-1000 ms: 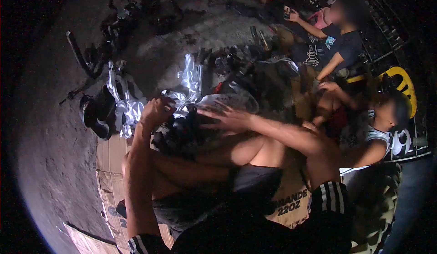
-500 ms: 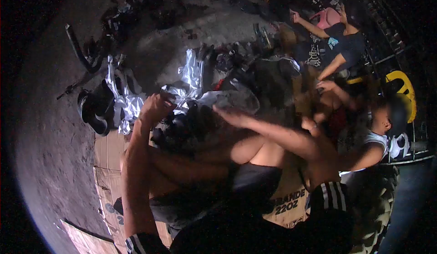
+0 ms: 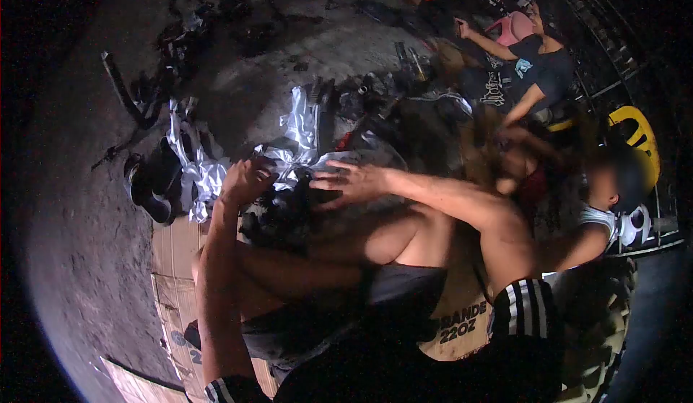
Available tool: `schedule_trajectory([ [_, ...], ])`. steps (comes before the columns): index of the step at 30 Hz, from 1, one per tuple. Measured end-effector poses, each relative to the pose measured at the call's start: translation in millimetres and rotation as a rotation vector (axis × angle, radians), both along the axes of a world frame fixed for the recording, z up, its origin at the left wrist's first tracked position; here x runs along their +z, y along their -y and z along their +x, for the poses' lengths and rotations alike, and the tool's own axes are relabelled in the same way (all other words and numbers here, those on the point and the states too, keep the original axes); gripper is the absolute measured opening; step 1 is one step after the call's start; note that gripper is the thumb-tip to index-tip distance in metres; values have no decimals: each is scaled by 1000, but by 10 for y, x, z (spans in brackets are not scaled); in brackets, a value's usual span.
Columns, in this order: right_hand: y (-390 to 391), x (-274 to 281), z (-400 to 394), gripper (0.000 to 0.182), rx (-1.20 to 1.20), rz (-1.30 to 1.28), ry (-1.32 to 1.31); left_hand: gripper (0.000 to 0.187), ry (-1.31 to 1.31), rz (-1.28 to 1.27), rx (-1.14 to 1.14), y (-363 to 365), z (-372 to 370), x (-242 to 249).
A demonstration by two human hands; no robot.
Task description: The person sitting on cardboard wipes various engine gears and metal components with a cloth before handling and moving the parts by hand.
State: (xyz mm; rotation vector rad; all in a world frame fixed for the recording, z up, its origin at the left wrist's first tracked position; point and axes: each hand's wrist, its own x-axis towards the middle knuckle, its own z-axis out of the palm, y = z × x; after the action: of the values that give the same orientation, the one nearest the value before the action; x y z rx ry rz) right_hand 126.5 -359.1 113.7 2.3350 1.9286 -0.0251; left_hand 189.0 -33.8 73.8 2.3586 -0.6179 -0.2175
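My left hand (image 3: 247, 180) is at the left edge of a crumpled silver sheet (image 3: 299, 125), its fingers bent; what they hold, if anything, is hidden. To its right, my right hand (image 3: 350, 184) has its fingers spread and holds nothing, pointing toward the left hand. A dark lumpy part (image 3: 285, 211) sits on the floor between and below the hands, mostly in shadow. Another shiny silver sheet (image 3: 198, 168) lies left of my left hand, beside a curved black part (image 3: 148, 186).
Flattened cardboard (image 3: 170, 258) lies under my legs. A person (image 3: 595, 222) sits close on my right, and another person (image 3: 541, 71) is farther back beside a pink chair (image 3: 516, 27). Dark parts (image 3: 364, 103) lie beyond the silver sheet. A yellow piece (image 3: 639, 139) stands at right.
My right hand has moved left, closer to my left hand, and its fingers now show spread. My left hand has stayed nearly in place.
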Motion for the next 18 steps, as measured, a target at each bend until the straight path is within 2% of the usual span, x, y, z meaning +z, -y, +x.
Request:
schedule_trajectory([
  [2, 20, -41, 7, 57, 3, 18, 29, 31, 276, 55, 7, -11, -9, -72],
  [3, 34, -76, -10, 57, 1, 37, 58, 31, 272, 54, 5, 12, -22, -13],
  [4, 38, -176, -89, 57, -4, 38, 53, 30, 153, 42, 6, 51, -50, 108],
  [5, 19, -274, -204, 57, -259, 114, -37, 30, 40, 29, 5, 95, -43, 199],
  [6, 5, -316, -301, 60, -514, 188, -125, 30, 42, 25, -3, 92, -47, 139],
  [7, -13, -300, -385, 60, -919, 348, -565, 30, 189, 8, 4, 49, -64, 38],
  [8, -34, -272, -449, 60, -1140, 366, -765, 30, 339, -9, 17, -1, -32, -49],
  [10, 34, -292, -659, 60, -1360, 234, -883, 30, 313, 20, 21, -21, -38, -41],
  [15, -24, -140, -799, 63, -1412, 118, -996, 30, 159, 92, -12, -51, 44, -110],
  [16, -32, -94, -843, 66, -1267, 232, -860, 33, -60, -46, -46, 26, -14, 225],
  [17, -32, -38, -876, 70, -1119, 339, -720, 33, -57, -45, -53, 44, -12, 233],
  [18, -71, 71, -845, 70, -1121, 341, -716, 34, 20, 60, -47, 57, -13, 238],
])
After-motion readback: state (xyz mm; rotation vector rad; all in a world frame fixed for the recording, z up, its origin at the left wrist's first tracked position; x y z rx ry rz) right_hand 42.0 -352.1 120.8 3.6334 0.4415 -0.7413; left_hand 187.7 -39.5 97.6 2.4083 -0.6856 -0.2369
